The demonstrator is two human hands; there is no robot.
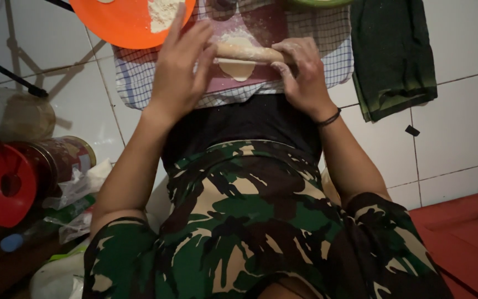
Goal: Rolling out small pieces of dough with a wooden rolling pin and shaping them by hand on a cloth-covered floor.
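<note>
Both hands press on a rolling pin (248, 53). The left hand (179, 77) has its fingers apart and flat on the pin; the right hand (302, 72) has its fingers curled over it. Under the fingers lies flat dough (238, 68) on a pink board (266, 25). An orange plate (123, 22) is just beyond the left fingers.

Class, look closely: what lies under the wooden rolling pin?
Under the rolling pin lies pale flattened dough on a pinkish board. The dough beneath the pin and hands is hidden.

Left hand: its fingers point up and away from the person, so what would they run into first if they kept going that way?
Probably the orange plate: the left hand fingertips already overlap its rim; whether they touch it is unclear.
</note>
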